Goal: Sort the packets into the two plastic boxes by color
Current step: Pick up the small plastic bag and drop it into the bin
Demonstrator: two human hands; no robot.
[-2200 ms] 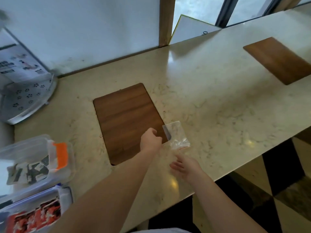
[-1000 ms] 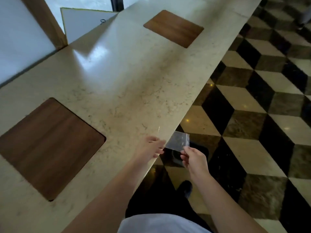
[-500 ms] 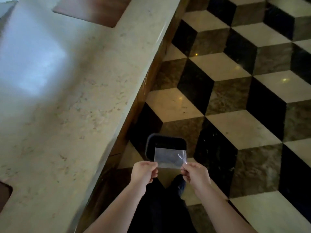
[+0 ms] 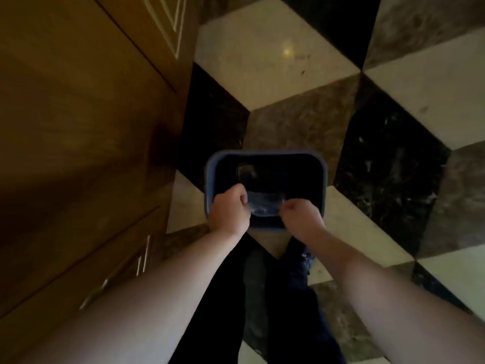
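Since the earlier frame both hands have dropped from counter height to just over a dark bin on the floor, and the countertop is out of view. One clear plastic bag (image 4: pixel 265 204), empty-looking and transparent, stretched between two hands directly above the open mouth of one dark blue-grey rectangular bin (image 4: pixel 265 157). Left hand (image 4: pixel 229 210) fingers curled closed, pinching the bag's left edge. Right hand (image 4: pixel 301 215) fingers also curled closed, pinching the bag's right edge. Bag hangs inside the rim outline, toward the near side of the bin. Something pale and shiny lies at the bin's bottom, too dim to identify. Bin stands on a checkered floor (image 4: pixel 275 61) of cream, black and brown tiles. Wooden cabinet (image 4: pixel 78 127) on the left, two metal handles visible near its lower part. Two dark trouser legs (image 4: pixel 288 311) and one dark shoe just near of the bin. No coloured packets or plastic boxes visible.
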